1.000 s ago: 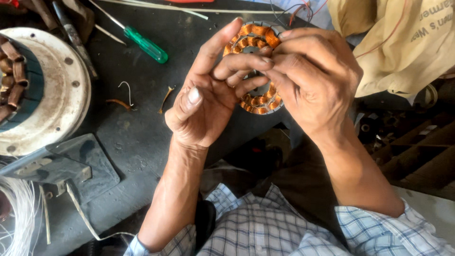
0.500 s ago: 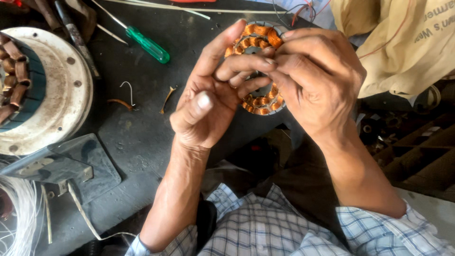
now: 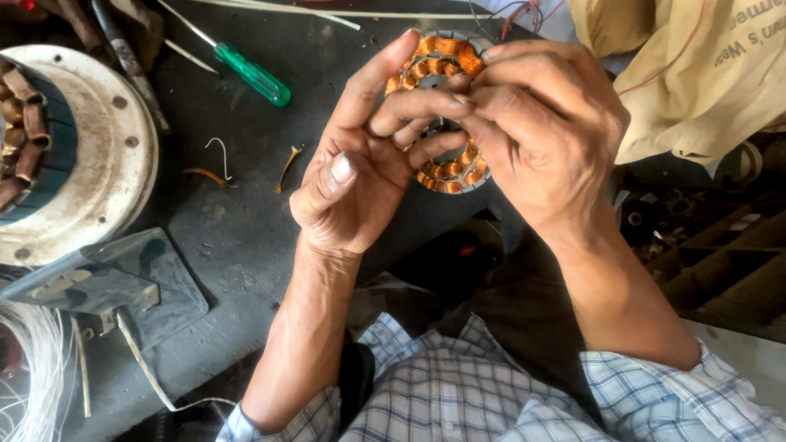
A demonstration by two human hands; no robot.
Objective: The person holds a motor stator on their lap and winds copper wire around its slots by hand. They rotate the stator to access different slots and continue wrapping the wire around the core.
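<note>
Left hand [image 3: 360, 176] and right hand [image 3: 544, 135] both grasp the copper coil ring [image 3: 446, 168]; screwdriver [image 3: 250, 72] lies well left of the grip

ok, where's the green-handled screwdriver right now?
Head view, upper left: the green-handled screwdriver lies on the dark workbench, between the large white motor housing and the left hand, touching neither.

Your hands hold the stator [image 3: 446, 61] over the bench [image 3: 246, 221]; screwdriver [image 3: 250, 74] behind-left, motor housing [image 3: 90, 155] far left.
</note>
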